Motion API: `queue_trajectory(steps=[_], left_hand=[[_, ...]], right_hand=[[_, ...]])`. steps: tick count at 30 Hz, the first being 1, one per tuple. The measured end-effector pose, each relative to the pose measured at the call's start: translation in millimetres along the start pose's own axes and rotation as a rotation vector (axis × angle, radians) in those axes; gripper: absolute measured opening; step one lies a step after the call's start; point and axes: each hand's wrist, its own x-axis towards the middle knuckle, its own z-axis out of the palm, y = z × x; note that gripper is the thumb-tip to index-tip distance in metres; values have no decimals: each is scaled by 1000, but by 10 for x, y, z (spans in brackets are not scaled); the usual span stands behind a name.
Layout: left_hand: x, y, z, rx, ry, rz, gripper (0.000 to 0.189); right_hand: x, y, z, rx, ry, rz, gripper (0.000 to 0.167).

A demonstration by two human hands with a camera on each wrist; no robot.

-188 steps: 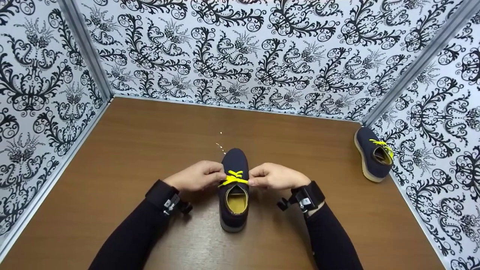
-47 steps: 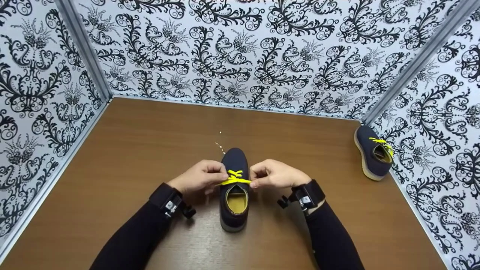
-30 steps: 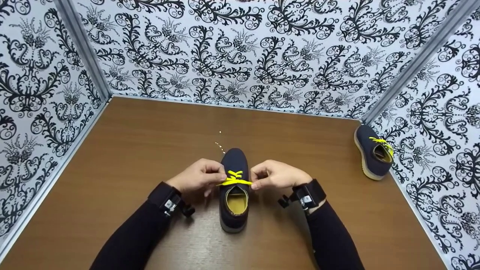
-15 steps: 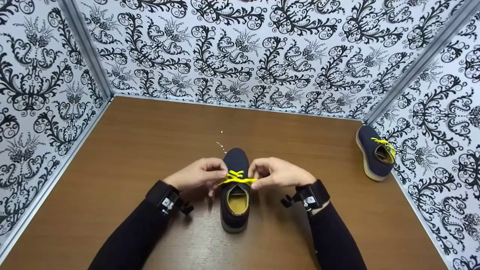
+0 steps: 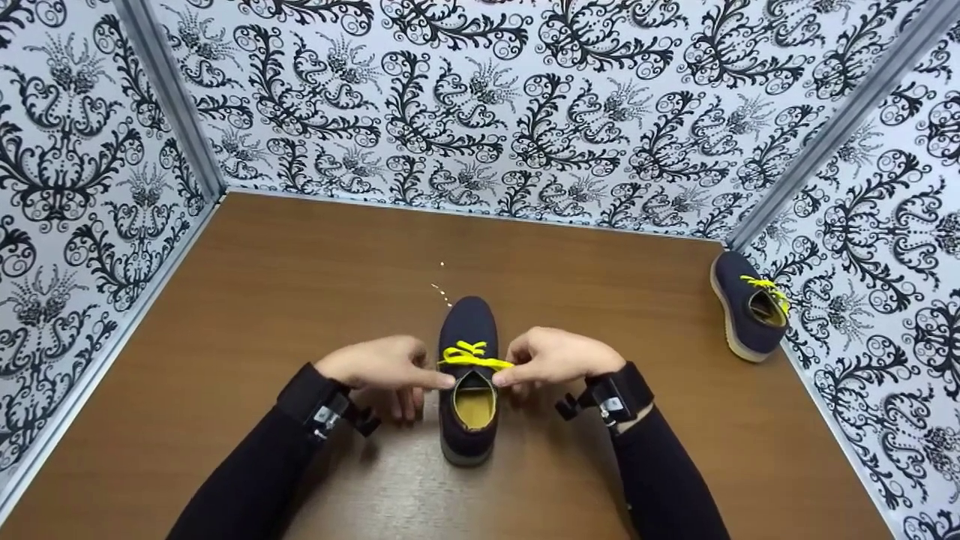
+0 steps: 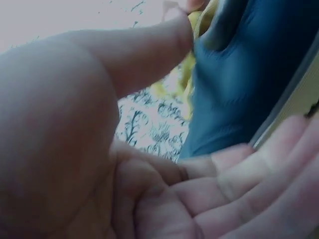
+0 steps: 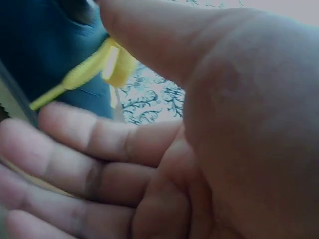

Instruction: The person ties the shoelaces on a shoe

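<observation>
A dark navy shoe (image 5: pixel 469 319) stands upright on the table, toe pointing away, its yellow lining visible in the opening. Across its top lies a bow of yellow shoelace (image 5: pixel 480 362), with one end sticking out to the right. My left hand (image 5: pixel 382 367) is at the left side, its thumb at the collar by the tongue. My right hand (image 5: pixel 559 356) mirrors it, thumb tip at the right collar edge. In the left wrist view extended fingers reach along the shoe's side (image 6: pixel 229 94). The right wrist view shows fingers beside the shoe, the lace's yellow end (image 7: pixel 117 69) hanging free near the thumb.
A matching navy shoe (image 5: pixel 731 292) with yellow laces rests at the far right, against the patterned side wall (image 5: pixel 885 300). Patterned panels enclose the brown table (image 5: pixel 315 255) at the back and both sides. Small white specks (image 5: pixel 441 291) show beyond the shoe's toe.
Both hands have let go of the yellow laces they were pinching and pulling sideways. The left moved back and slightly left; both thumbs came down to the shoe's collar. The shoe stayed in place.
</observation>
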Motion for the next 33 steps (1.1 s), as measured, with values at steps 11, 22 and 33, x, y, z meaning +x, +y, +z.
queue_trajectory(steps=[11,22,33], left_hand=[[30,90,211,-87,51,10,39],[12,104,449,-84,237,40,27],[403,76,294,-165,539,60,34]], right_hand=[[105,7,108,81,-76,-28,41],[70,61,347,413,-26,-25,43],[258,113,246,532,230,10,40]])
